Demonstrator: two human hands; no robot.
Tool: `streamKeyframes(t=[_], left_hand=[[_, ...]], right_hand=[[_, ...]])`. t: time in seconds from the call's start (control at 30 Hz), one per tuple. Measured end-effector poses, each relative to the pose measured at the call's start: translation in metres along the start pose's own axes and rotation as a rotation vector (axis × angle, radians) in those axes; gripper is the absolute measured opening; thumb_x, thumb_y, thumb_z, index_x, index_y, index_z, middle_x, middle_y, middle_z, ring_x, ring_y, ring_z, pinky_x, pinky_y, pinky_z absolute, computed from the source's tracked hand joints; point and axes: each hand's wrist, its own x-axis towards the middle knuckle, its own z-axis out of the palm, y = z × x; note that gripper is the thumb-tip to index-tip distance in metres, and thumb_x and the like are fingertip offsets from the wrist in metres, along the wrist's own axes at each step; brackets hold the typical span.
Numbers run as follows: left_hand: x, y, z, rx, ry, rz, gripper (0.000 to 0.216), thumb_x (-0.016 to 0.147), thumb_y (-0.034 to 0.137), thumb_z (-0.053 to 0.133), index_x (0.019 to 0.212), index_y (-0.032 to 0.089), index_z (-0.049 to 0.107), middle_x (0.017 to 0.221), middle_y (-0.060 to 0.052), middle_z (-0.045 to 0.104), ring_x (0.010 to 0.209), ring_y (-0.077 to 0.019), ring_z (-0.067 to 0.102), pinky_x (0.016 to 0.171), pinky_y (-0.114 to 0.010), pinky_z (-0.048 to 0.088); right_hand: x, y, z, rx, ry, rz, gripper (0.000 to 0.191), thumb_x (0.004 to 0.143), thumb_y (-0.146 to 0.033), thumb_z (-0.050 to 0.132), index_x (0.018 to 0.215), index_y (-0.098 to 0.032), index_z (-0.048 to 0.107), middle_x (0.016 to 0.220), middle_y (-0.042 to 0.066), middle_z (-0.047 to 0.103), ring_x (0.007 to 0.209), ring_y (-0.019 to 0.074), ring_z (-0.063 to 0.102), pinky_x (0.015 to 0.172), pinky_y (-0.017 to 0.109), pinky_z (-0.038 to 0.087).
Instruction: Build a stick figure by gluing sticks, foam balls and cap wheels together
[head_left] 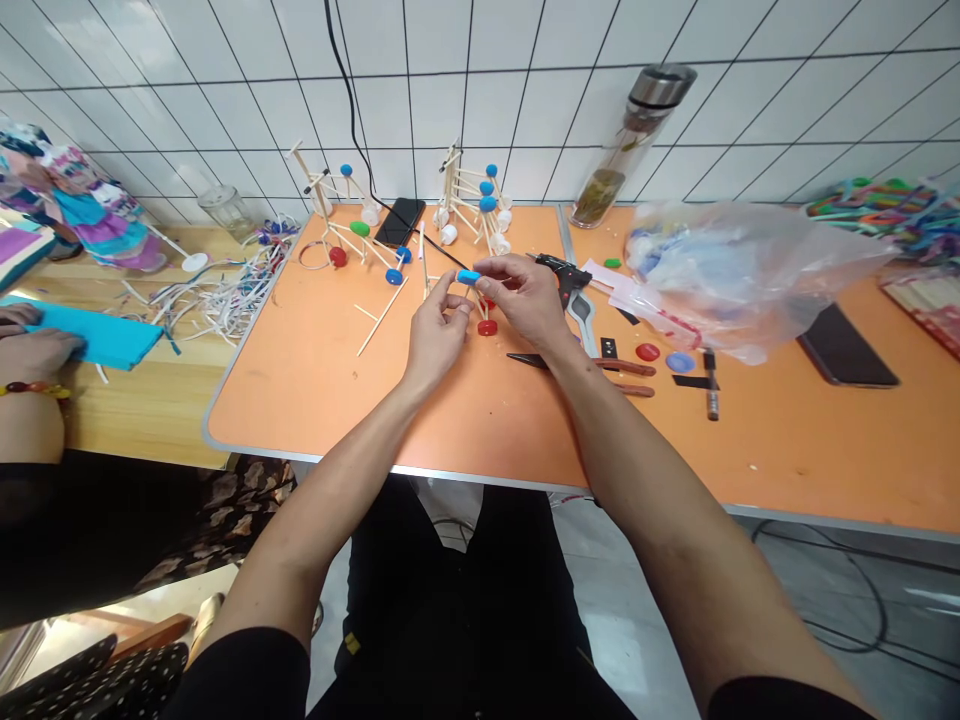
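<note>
A blue bottle cap [469, 277] sits between my two hands, over a small frame of wooden sticks with red caps [487, 327] at its foot. My right hand [531, 300] pinches the blue cap from the right, thumb and index finger closed on it. From the left, my left hand [441, 335] has its fingers curled at the cap and the frame's thin sticks; its exact grip is partly hidden. Beneath my right wrist lie pliers with red-brown handles [630, 368]. A black glue gun [562, 275] lies just beyond my right hand.
Two stick models with coloured caps [360, 229] [487, 204] and a phone [401, 222] stand or lie at the back. To the right are a glass bottle [611, 170], plastic bag [720, 270], second phone [847, 345] and marker [711, 385]. At left, another person's hands hold blue material [105, 335].
</note>
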Motion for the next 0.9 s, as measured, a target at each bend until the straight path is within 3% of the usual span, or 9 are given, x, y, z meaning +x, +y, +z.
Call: streamKeyframes(t=[0.37,0.57,0.9], left_hand=[[-0.001,0.005,0.001,0.01,-0.014,0.012,0.073,0.102,0.009,0.064,0.171,0.032,0.066,0.101,0.001,0.083,0.058,-0.0088,0.063,0.06,-0.024,0.056],[-0.001,0.005,0.0,0.004,-0.017,0.0,0.073,0.102,0.008,0.062,0.171,0.032,0.066,0.102,0.001,0.083,0.059,-0.009,0.063,0.063,-0.024,0.057],[-0.001,0.005,0.0,-0.012,-0.028,0.024,0.07,0.102,0.007,0.062,0.168,0.03,0.068,0.099,0.001,0.081,0.058,-0.0069,0.06,0.059,-0.02,0.053]], right_hand=[[0.002,0.011,0.005,0.002,0.011,-0.018,0.055,0.099,-0.077,0.078,0.106,-0.024,0.091,0.099,0.005,0.089,0.088,0.0251,0.081,0.082,0.041,0.064],[0.001,0.007,0.005,-0.017,-0.013,0.003,0.048,0.096,-0.069,0.085,0.115,-0.025,0.09,0.114,0.008,0.091,0.102,0.027,0.083,0.09,0.043,0.068],[0.002,0.005,0.008,-0.002,0.015,-0.021,0.035,0.101,-0.058,0.085,0.104,-0.024,0.09,0.102,0.006,0.088,0.094,0.0257,0.081,0.085,0.041,0.063]])
